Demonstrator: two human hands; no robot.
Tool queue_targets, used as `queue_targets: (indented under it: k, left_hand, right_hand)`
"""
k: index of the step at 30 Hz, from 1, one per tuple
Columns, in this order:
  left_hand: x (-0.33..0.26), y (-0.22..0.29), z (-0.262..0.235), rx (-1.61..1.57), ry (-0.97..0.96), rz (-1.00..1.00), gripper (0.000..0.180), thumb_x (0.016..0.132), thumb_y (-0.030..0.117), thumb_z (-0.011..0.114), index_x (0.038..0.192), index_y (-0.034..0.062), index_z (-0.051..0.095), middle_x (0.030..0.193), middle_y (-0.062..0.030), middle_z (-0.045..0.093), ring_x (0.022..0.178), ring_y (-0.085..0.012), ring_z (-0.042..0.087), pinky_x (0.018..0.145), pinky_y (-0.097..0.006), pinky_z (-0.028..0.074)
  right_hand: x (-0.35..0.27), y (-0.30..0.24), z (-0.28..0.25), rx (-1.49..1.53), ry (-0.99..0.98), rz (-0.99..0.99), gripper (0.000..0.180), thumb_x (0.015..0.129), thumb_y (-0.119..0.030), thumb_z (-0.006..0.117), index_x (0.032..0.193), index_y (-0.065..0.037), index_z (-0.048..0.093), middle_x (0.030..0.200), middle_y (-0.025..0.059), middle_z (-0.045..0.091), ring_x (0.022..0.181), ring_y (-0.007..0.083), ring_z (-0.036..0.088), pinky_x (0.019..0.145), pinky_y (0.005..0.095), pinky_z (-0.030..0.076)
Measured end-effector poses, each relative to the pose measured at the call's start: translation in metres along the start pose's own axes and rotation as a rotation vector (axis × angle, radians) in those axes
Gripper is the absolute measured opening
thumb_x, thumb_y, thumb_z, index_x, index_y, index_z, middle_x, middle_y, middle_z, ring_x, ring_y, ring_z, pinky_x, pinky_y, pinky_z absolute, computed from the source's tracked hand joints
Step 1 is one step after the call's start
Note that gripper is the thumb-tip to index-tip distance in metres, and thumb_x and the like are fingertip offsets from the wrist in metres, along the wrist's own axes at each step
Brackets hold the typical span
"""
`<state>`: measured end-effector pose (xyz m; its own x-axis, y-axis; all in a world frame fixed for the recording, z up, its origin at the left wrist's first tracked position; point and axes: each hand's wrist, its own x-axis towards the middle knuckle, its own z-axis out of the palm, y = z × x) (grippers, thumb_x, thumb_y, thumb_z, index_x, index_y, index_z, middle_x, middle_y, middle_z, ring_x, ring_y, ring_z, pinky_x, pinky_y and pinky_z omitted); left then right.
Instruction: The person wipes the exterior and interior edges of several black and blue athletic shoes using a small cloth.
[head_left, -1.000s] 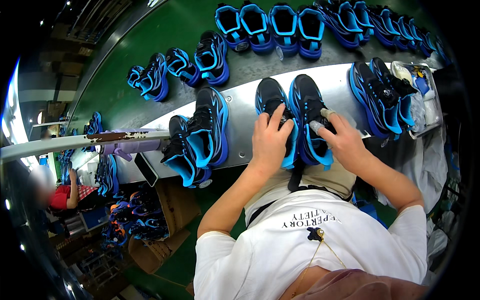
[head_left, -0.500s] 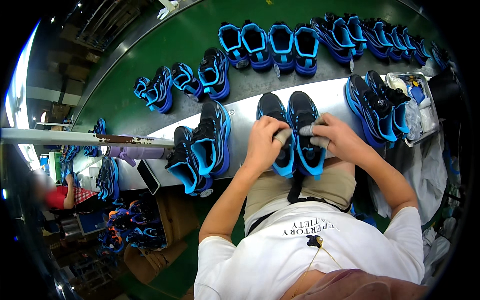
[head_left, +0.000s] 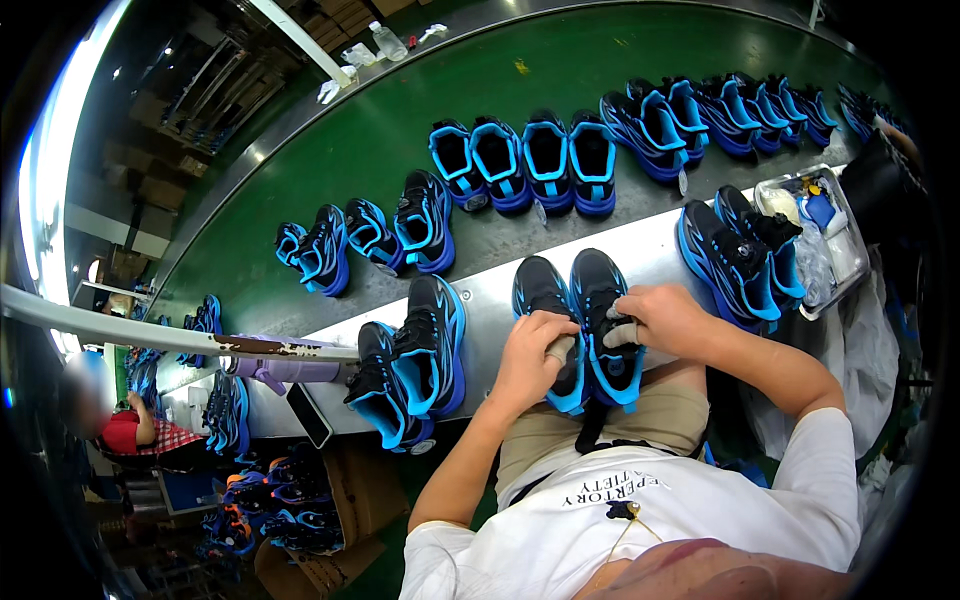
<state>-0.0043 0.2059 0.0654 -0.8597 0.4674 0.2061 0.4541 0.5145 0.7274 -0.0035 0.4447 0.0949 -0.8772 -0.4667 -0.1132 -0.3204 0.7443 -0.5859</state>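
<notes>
A pair of black and blue sneakers lies on the grey worktable (head_left: 650,245) in front of me, toes pointing away. My left hand (head_left: 532,358) is clasped over the heel opening of the left sneaker (head_left: 546,300). My right hand (head_left: 655,318) grips the heel of the right sneaker (head_left: 603,300), with taped fingertips pressed into the opening. The two hands nearly touch between the shoes.
Another pair (head_left: 412,365) stands at my left on the table, a third pair (head_left: 742,255) at my right beside a tray of small items (head_left: 820,235). Several sneakers ride the green conveyor belt (head_left: 400,130) beyond. A purple bottle (head_left: 285,365) lies far left. A person in red sits at lower left.
The view has shifted slightly while my hands stay on the heels of the same pair; my fingers have worked a little deeper into the shoe openings.
</notes>
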Motion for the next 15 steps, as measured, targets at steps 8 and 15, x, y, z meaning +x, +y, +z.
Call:
queue_targets:
  k: [8,15]
  left_hand:
    - [0.004,-0.001,-0.003,0.01,0.033,0.156,0.025,0.078,0.004,0.067,0.102,0.0072,0.066,0.09,-0.0089,0.061,0.075,-0.0229,0.055,0.068,-0.032,0.046]
    - [-0.001,0.009,0.016,0.058,0.213,-0.077,0.03,0.074,0.009,0.074,0.102,0.0042,0.064,0.089,-0.0088,0.06,0.07,-0.0223,0.051,0.063,-0.032,0.044]
  right_hand:
    - [0.001,0.003,0.019,0.046,0.157,-0.056,0.035,0.075,-0.039,0.073,0.093,-0.009,0.068,0.081,0.0128,0.058,0.076,0.033,0.06,0.067,0.0422,0.048]
    - [-0.003,0.004,0.013,0.124,0.126,-0.088,0.026,0.077,-0.027,0.073,0.096,-0.01,0.067,0.084,0.0136,0.056,0.079,0.0346,0.058,0.068,0.0416,0.046]
